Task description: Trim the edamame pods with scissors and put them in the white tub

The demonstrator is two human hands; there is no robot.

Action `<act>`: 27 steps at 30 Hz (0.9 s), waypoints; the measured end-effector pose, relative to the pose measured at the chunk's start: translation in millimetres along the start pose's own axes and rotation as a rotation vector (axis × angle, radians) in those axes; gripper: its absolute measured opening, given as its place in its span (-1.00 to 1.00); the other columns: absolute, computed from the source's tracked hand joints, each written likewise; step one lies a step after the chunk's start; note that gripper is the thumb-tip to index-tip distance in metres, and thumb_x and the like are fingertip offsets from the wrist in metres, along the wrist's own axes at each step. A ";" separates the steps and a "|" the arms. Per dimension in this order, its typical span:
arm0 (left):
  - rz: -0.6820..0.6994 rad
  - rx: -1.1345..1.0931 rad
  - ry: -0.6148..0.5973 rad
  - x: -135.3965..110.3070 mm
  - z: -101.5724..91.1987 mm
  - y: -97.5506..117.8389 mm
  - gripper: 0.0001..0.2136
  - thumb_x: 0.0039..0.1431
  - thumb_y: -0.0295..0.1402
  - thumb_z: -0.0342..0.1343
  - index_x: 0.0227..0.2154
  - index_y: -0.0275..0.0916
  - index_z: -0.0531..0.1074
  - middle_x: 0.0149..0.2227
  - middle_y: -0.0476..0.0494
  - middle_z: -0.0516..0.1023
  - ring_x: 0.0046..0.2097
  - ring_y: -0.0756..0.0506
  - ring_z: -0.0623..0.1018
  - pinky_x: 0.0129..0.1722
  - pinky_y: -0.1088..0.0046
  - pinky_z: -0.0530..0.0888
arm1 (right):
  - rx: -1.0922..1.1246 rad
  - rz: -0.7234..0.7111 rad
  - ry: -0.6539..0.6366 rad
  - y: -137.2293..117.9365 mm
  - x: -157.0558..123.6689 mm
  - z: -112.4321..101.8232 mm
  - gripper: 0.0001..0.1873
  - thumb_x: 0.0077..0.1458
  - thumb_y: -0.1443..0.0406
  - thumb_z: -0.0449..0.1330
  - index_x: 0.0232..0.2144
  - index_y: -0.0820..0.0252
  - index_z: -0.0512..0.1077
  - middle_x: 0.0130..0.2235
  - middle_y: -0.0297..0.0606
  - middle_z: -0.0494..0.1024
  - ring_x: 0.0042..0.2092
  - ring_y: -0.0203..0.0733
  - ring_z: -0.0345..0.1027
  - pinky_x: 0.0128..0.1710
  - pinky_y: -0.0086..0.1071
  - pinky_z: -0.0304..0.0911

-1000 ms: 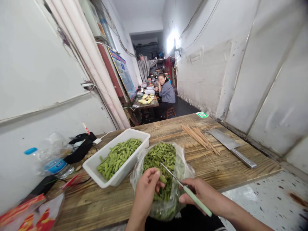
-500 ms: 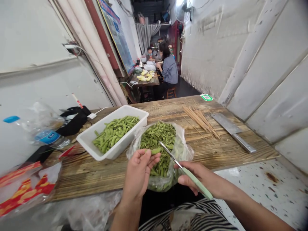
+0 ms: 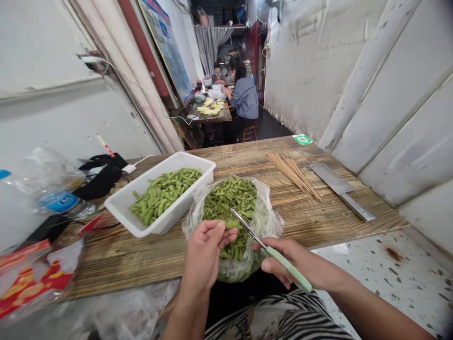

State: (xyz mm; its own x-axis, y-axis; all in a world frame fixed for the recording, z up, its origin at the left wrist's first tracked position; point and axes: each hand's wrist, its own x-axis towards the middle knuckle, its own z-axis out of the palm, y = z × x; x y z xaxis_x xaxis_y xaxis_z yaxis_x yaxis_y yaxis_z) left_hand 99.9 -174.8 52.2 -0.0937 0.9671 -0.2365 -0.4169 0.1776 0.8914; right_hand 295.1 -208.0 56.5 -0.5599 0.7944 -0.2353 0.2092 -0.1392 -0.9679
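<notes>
My left hand (image 3: 208, 245) pinches a green edamame pod (image 3: 232, 224) between thumb and fingers. In my right hand (image 3: 286, 259) is a pair of scissors (image 3: 283, 262) with pale green handles, its blades pointing up and left, just beyond the pod. Below both hands, a clear plastic bag (image 3: 267, 212) stands open at the table's front edge, full of pods and small trimmed bits. Left of it, a white plastic tub (image 3: 159, 230) holds a layer of edamame pods (image 3: 164, 193).
Thin wooden skewers (image 3: 295, 174) and a cleaver (image 3: 339, 189) lie on the wooden table (image 3: 141, 264) at right. A water bottle (image 3: 63, 203), dark cloth (image 3: 101, 177) and red-and-white packaging (image 3: 38, 278) crowd the left. Two people sit at a table farther back.
The whole view has shifted slightly, moving the table's contents left in the picture. My left hand still pinches the pod, and my right hand still holds the scissors beside it.
</notes>
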 end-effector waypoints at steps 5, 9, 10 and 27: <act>0.007 0.011 0.006 -1.5 2.1 -0.4 -0.65 -0.24 -0.29 0.36 -0.45 -0.28 0.32 -0.55 0.03 0.54 -0.40 -0.06 0.60 -0.32 0.42 0.51 | -0.027 -0.014 -0.015 3.1 -1.3 -4.2 -0.58 0.09 -0.01 0.16 -0.21 0.21 0.32 -0.50 -0.47 0.21 -0.58 -0.44 0.12 -0.64 -0.60 0.16; 0.014 0.023 0.016 -3.2 3.9 1.4 -0.66 -0.25 -0.28 0.36 -0.46 -0.28 0.32 -0.55 0.02 0.54 -0.41 -0.08 0.60 -0.31 0.39 0.52 | -0.039 -0.013 -0.032 2.4 -0.7 -6.3 -0.58 0.09 -0.01 0.16 -0.19 0.20 0.32 -0.48 -0.45 0.22 -0.55 -0.42 0.15 -0.62 -0.58 0.20; 0.014 0.024 0.018 -3.5 4.3 2.0 -0.65 -0.25 -0.28 0.36 -0.46 -0.28 0.32 -0.55 0.01 0.54 -0.41 -0.08 0.60 -0.32 0.39 0.52 | -0.039 -0.015 -0.037 1.8 -0.5 -6.7 -0.57 0.09 -0.01 0.16 -0.18 0.20 0.32 -0.47 -0.45 0.22 -0.54 -0.42 0.15 -0.61 -0.58 0.20; 0.376 0.195 0.236 12.4 -20.7 28.1 -0.74 -0.11 -0.28 0.27 -0.40 -0.28 0.34 -0.50 -0.04 0.57 -0.39 -0.08 0.61 -0.24 0.32 0.53 | 0.160 0.038 0.057 8.2 12.0 -6.3 -0.52 -0.01 -0.04 0.20 -0.26 0.25 0.35 -0.72 -0.61 0.17 -0.75 -0.46 0.01 -0.79 -0.61 -0.04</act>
State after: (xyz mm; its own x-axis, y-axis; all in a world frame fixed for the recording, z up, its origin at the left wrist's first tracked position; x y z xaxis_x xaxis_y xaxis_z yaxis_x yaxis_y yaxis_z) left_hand 68.3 -161.5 66.3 -0.4174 0.9071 0.0543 -0.1402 -0.1233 0.9824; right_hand 295.1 -195.9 46.3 -0.5065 0.8187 -0.2706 0.0965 -0.2580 -0.9613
